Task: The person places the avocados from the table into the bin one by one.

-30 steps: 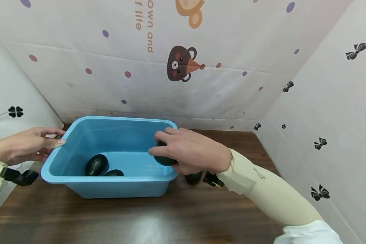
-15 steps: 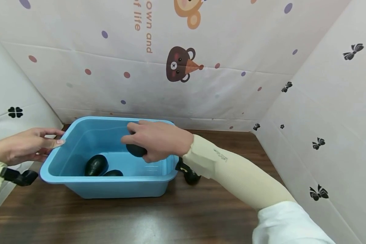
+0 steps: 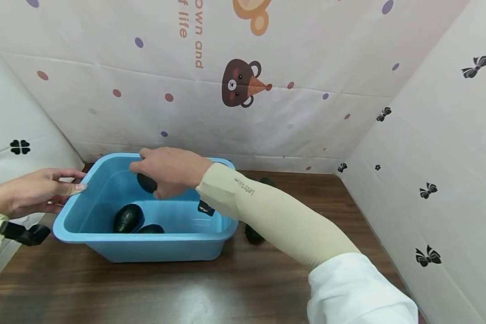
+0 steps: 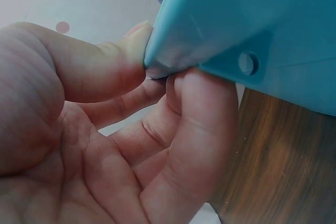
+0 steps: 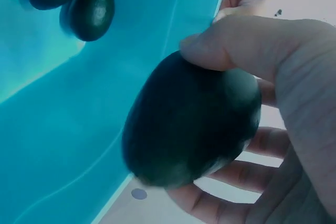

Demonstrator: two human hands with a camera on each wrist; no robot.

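A dark green avocado (image 5: 189,121) is held in my right hand (image 3: 170,171), thumb on one side and fingers curled round the other. In the head view that hand hangs over the back part of a blue plastic tub (image 3: 154,248). Two more avocados lie on the tub's floor: one at the left (image 3: 128,218) and one partly hidden behind the front wall (image 3: 151,229). At the tub's left end my left hand (image 3: 38,191) pinches the rim, thumb on top and curled fingers beneath, as the left wrist view shows.
Right of the tub, another avocado (image 3: 254,235) sits on the dark wooden table (image 3: 186,292), partly covered by my right forearm. A further dark rounded thing (image 3: 267,181) shows behind that forearm. White printed sheets (image 3: 308,130) wall in the back and both sides.
My right hand has carried the avocado leftward and back, from the tub's right end to above its back middle. My left hand has stayed on the rim.
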